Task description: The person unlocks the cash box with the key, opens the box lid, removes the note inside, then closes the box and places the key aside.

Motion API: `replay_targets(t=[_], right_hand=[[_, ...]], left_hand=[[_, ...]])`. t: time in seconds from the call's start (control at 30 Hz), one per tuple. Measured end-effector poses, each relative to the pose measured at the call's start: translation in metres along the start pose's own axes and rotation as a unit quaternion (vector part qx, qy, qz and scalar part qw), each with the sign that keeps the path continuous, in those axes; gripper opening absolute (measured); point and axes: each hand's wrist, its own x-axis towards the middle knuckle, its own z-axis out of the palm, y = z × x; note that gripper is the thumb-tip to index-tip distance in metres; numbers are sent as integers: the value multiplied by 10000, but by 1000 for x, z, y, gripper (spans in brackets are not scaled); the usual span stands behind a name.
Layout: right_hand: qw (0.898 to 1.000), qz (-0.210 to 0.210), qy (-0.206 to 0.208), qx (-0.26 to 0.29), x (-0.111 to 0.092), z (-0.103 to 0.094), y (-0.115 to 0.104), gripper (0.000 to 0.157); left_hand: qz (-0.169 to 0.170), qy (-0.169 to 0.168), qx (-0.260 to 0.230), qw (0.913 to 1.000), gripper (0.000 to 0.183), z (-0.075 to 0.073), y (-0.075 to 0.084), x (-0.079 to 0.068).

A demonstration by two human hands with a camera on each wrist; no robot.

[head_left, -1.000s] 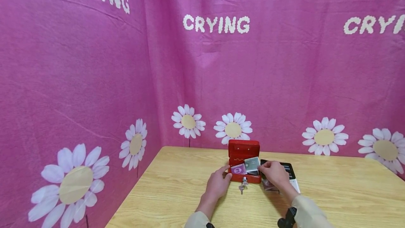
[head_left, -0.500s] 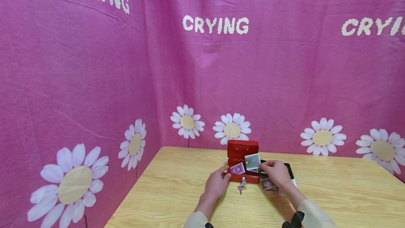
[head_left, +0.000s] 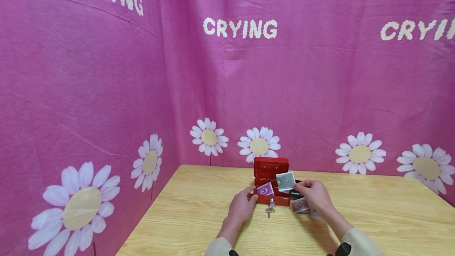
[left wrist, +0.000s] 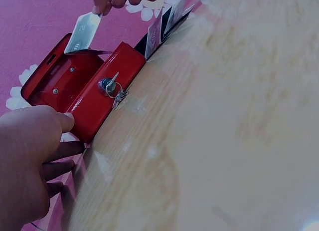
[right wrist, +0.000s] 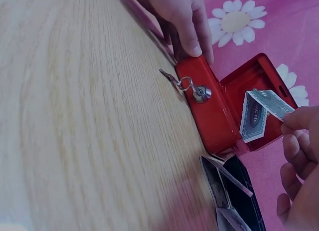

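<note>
A small red cash box (head_left: pixel 271 200) stands with its lid (head_left: pixel 271 167) raised. My left hand (head_left: pixel 242 208) rests against the box's left end, thumb on the front corner (left wrist: pixel 67 122) and the other fingers loosely extended alongside. Above the box's right part, my right hand (head_left: pixel 316 196) pinches the corner of a green banknote (head_left: pixel 285 181) marked 2, between thumb and forefinger. In the right wrist view, another green note face (right wrist: pixel 254 118) slopes down into the box below the pinched one. A purple banknote (head_left: pixel 265 189) leans inside on the left. Keys (right wrist: pixel 172 80) hang from the front lock (right wrist: pixel 202 94).
Right beside the box stands a black wallet-like holder (right wrist: pixel 244 183) with brownish and pale notes (head_left: pixel 301 205) sticking out, partly behind my right hand. The wooden table (head_left: pixel 185 200) ends at a pink cloth backdrop (head_left: pixel 220 90) printed with daisies.
My right hand has raised the green note slightly and drawn it to the right, tilting it more upright. The left hand stays at the box. The head view has shifted a little.
</note>
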Motion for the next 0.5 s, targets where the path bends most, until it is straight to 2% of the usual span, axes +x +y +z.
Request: replay_targets(t=[0.3,0.5], right_hand=[[9999,-44,-71,109,-12,-5,-8,29],[9999,-99,-54,-120,-23,-13,-11,28]], left_hand=[[51,43,8,10000,39,-3,3,-2],[7,-5,-25,10000,39,-3,3,-2]])
